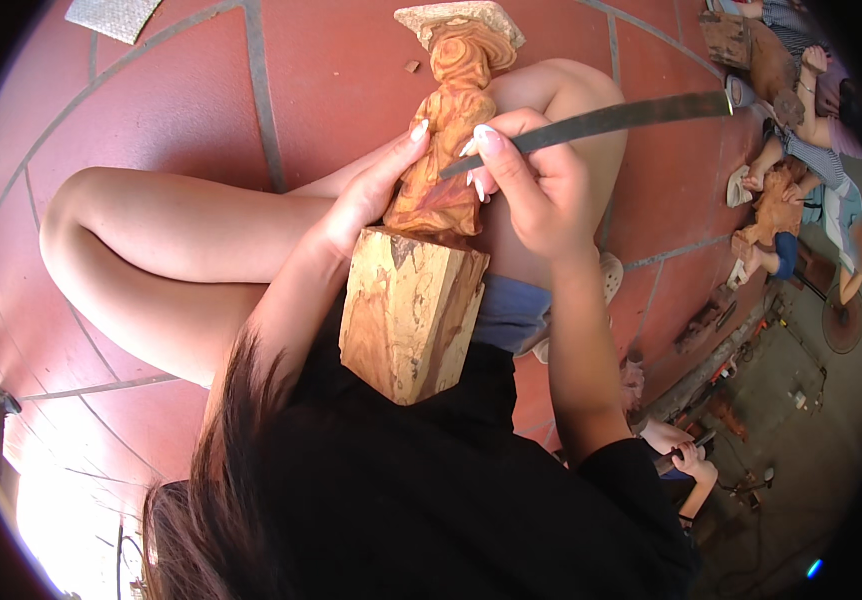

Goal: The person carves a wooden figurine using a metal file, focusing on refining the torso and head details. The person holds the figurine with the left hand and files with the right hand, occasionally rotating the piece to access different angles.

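Observation:
A carved wooden figure (451, 115) with swirling orange-brown grain lies tilted across my lap, its rough, pale, flat top at the far end. Its uncarved square block base (416, 310) points toward my body. My left hand (371, 195) is closed around the left side of the figure, thumb on its front. Between the thumb and fingers of my right hand (546, 190) is a long, thin, dark, file-like tool (616, 120). The tool's narrow tip meets the lower front of the figure, and its wide end sticks out to the right. Part of my right fingers is hidden behind it.
I sit with bent legs on a red tiled floor (191, 130). A small wood chip (412, 67) lies beyond the figure. Far left is a grey textured sheet (116, 15). Along the right, other people work on wooden carvings (776, 205), near a fan (846, 322).

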Tool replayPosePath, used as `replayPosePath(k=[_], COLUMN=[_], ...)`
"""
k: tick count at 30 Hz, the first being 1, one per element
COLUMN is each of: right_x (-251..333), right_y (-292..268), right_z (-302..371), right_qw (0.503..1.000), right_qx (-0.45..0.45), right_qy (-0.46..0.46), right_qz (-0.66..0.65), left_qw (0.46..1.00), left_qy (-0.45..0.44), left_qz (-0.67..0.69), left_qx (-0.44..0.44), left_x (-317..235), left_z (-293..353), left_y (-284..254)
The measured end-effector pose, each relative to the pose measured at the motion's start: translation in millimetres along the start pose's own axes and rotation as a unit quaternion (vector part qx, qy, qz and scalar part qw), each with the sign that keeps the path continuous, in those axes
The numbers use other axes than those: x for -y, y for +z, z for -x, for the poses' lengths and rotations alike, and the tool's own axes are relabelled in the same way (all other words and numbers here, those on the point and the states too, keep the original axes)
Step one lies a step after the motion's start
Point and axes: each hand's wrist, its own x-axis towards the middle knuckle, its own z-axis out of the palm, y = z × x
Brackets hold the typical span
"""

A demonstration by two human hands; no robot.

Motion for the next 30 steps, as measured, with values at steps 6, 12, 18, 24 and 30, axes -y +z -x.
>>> replayPosePath(k=[6, 12, 18, 24, 30], right_x=[-5.5, -2.1, 3.1, 8.1, -1.0], right_y=[-3.1, -6.3, -8.6, -17.7, -28.2], right_z=[-3.4, -1.9, 0.2, -6.6, -4.3], right_qw=[0.999, 1.000, 1.000, 1.000, 0.999], right_qx=[-0.047, -0.008, 0.015, 0.015, -0.038], right_qy=[-0.020, 0.001, 0.012, 0.013, -0.002], right_qz=[0.007, 0.014, 0.002, -0.015, 0.029], left_qw=[0.998, 0.999, 1.000, 0.998, 0.993], left_qy=[-0.022, 0.010, 0.010, -0.003, -0.042], left_qz=[0.030, -0.023, -0.021, -0.044, -0.072], left_qx=[0.059, 0.039, -0.004, 0.053, 0.085], left_x=[-1.3, 2.1, 2.6, 3.1, 4.6], left_z=[1.0, -2.1, -0.8, -4.6, -9.0], left_y=[-2.5, -6.4, -1.4, -5.9, -10.8])
